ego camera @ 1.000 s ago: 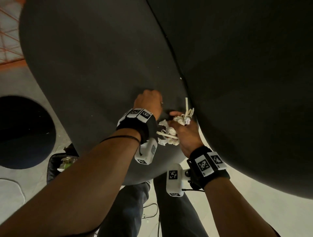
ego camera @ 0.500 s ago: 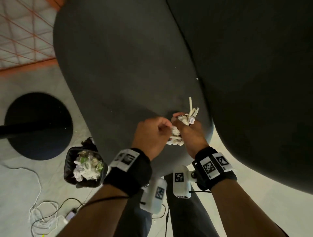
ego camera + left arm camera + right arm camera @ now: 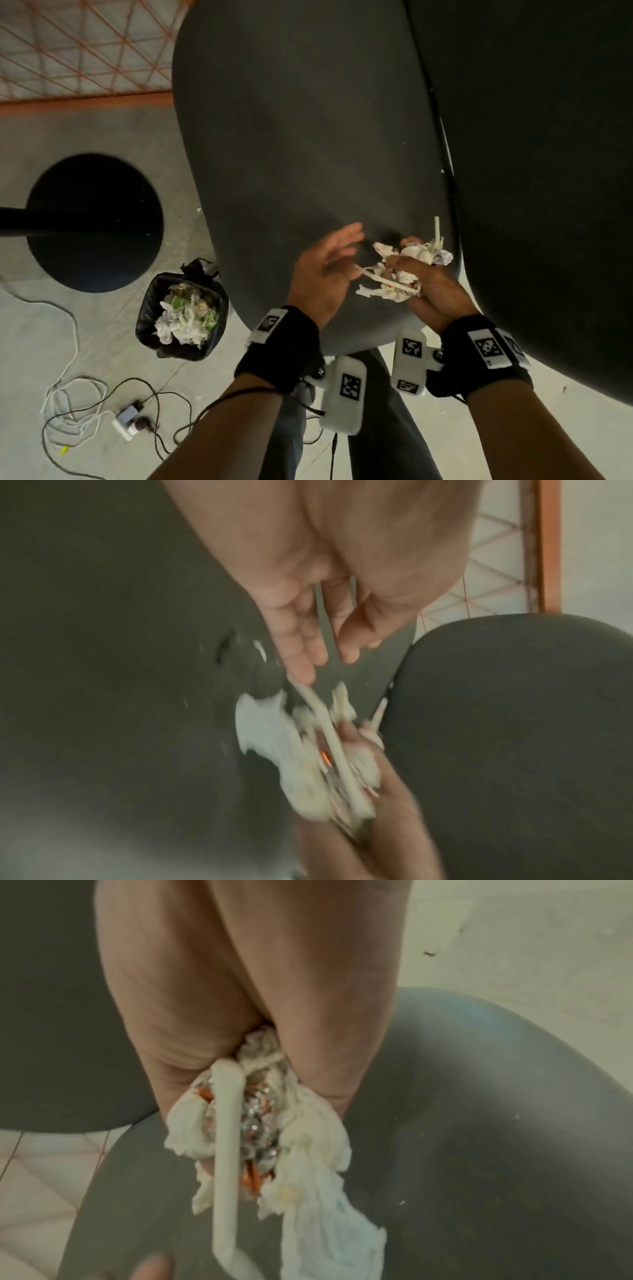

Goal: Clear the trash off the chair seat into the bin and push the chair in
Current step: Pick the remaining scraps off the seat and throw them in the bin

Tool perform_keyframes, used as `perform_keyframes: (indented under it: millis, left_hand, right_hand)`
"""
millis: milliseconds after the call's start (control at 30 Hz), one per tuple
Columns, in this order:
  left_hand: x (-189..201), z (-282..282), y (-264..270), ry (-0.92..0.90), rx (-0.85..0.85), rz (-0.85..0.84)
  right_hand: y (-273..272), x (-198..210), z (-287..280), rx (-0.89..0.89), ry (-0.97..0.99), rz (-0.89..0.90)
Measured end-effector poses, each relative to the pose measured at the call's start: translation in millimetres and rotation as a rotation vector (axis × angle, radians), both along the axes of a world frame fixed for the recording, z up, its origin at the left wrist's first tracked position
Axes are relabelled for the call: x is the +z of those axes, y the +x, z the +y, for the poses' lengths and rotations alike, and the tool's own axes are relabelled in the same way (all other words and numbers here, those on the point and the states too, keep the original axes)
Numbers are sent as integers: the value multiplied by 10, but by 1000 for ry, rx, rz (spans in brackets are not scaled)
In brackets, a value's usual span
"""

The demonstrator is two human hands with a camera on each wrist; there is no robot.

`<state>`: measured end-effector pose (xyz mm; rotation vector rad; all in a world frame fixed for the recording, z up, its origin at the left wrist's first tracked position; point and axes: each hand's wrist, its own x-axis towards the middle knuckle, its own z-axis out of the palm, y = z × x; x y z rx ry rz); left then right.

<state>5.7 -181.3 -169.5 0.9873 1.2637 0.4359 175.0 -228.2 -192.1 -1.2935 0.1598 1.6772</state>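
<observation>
My right hand (image 3: 428,284) grips a bundle of trash (image 3: 400,274): crumpled white tissue, white straws and a bit of shiny foil wrapper. It is held just above the near right part of the dark grey chair seat (image 3: 308,137). My left hand (image 3: 342,250) is open beside the bundle, with straight fingers touching the end of one straw (image 3: 373,275). In the right wrist view the trash (image 3: 274,1123) sticks out of my right fist, tissue hanging down. The left wrist view is blurred and shows my left hand (image 3: 318,647) above the trash (image 3: 308,750). The bin (image 3: 144,318), black-lined and heaped with trash, stands on the floor left of the seat.
A darker curved surface (image 3: 548,171) lies close along the seat's right side. A black round base (image 3: 92,222) with a pole sits on the floor at left. Cables and a power adapter (image 3: 126,416) lie in front of the bin. An orange grid (image 3: 68,51) is at the far left.
My left hand, curled beside the trash before, has opened its fingers. Both hands have moved toward the seat's near edge with the bundle, and the bin has come fully into view.
</observation>
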Motion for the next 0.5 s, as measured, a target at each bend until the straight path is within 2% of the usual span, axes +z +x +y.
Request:
perform_keyframes:
  millis: [67,133,167,267,500]
  left_hand:
    - [-119,88,-160,123,-48,218]
    - [-216,174,-248,173,-222,433]
    - [-256,201,-256,169,-340,487]
    - [-340,208,-202,200,-635,563]
    - [-413,239,-141,424,-819,678]
  right_hand:
    - [8,-21,-24,23,-16,-73]
    - [16,-20,-38,35,-31,-161]
    - [18,-15,-43,31,-36,-191]
    - [4,-28,-67,23,-48,-268]
    - [-46,-9,-126,67,-158,-358]
